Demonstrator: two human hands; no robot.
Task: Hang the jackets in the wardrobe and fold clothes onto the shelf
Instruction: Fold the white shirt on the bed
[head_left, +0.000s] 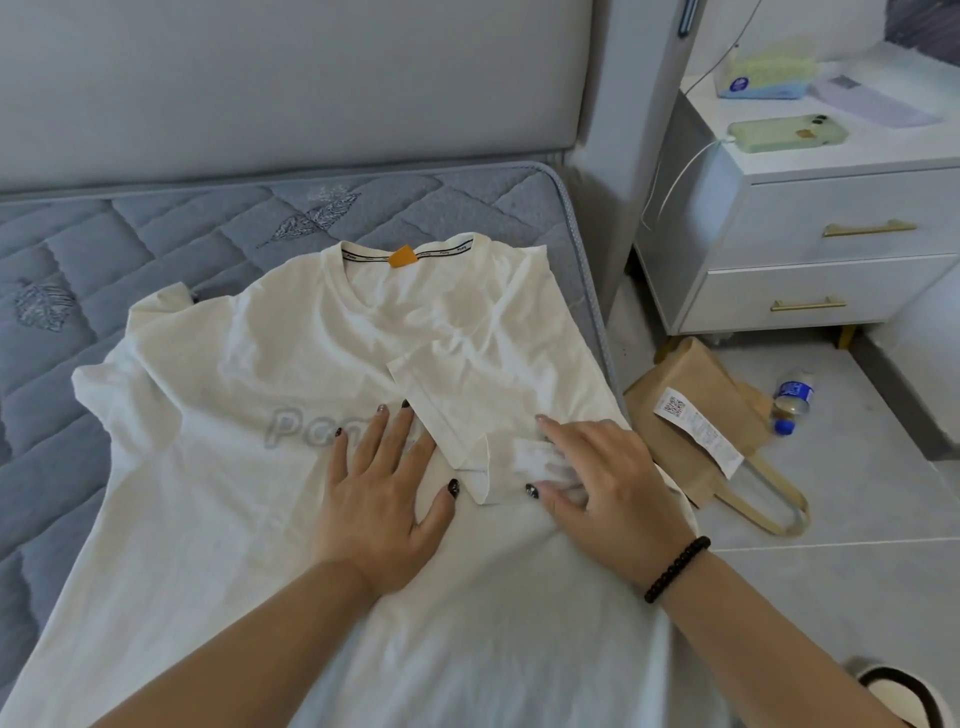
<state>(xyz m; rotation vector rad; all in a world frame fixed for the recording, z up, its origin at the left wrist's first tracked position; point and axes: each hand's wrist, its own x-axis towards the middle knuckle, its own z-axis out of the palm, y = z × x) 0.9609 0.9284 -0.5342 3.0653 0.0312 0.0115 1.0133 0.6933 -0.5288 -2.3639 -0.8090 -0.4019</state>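
Both flat, wide grips, left hand (376, 512) and right hand (597, 486), press the cream cotton T-shirt (218, 395); lifting either could let the folded sleeve (457, 410) between them spring open.

Soft, even daylight fills my view; shadows under my right hand (597, 483) are faint. Its fingers blur slightly, and straight edges bow outward.

My left hand (382, 499) covers part of the shirt (218, 467) lettering; shirt hem cut off below; right fingertips blurred.
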